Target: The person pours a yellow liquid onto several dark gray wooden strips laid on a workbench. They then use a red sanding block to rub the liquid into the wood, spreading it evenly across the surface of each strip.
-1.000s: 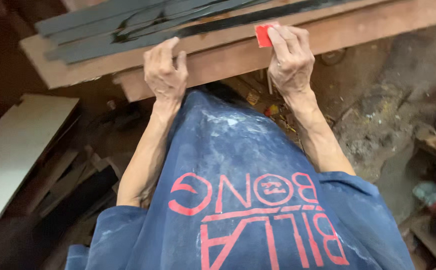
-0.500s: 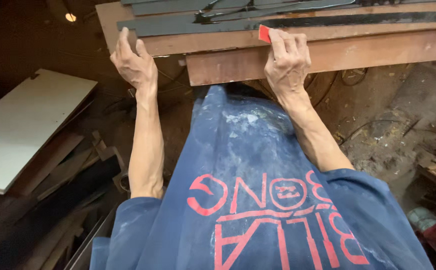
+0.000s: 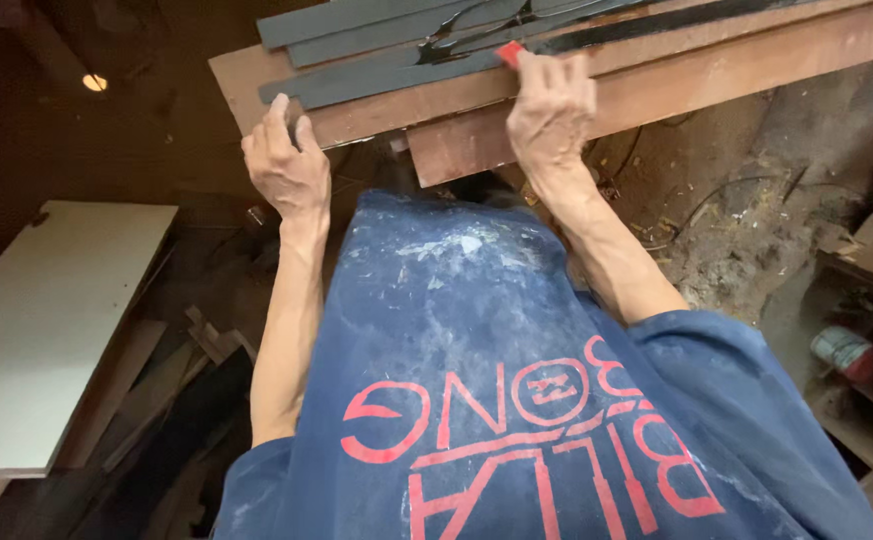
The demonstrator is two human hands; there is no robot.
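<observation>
Under both hands, brown wooden board point(image 3: 657, 75) on worktop | left hand point(image 3: 285, 165) clasps its near edge, steadying | right hand point(image 3: 551, 100) pinches red scraper point(image 3: 509, 51) against dark strips point(image 3: 377, 45), pressing.

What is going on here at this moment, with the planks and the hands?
A person in a dusty blue shirt stands at a stack of reddish-brown wooden planks with dark grey strips lying on top. The left hand grips the near edge of the upper plank. The right hand is closed on a small red object, pressed against the top of the planks; what kind of tool it is cannot be told. A white board lies lower left.
</observation>
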